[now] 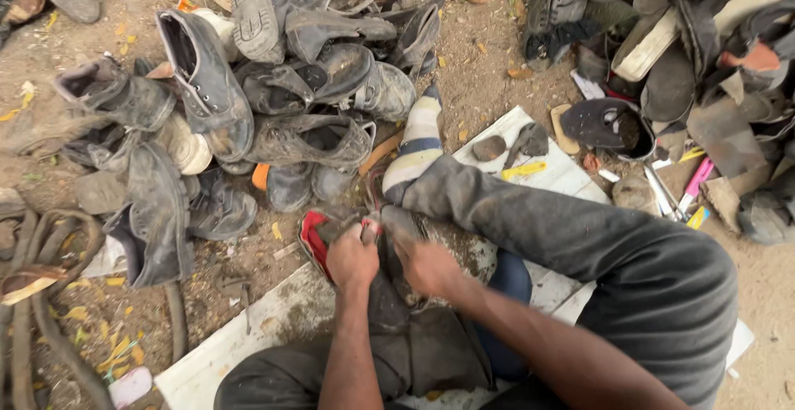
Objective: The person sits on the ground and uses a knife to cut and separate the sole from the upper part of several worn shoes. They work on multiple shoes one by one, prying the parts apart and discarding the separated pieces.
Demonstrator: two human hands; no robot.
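A dark boot [389, 294] with red lining is held in the lap between the dark-trousered legs, over a white board [273, 319] laid on the dirt. A big heap of worn grey boots [273, 87] is piled just beyond. The left hand [352, 257] is clamped on the boot's red-lined edge, the right hand [426, 265] pressed closed on its upper; a yellow-handled tool [523, 170] lies apart on the board.

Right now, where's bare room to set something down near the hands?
Bare: white board left of the left hand; dirt strip between the boot pile and the scrap heap. Crowded: board end around the yellow piece, and under both hands, right hand included.
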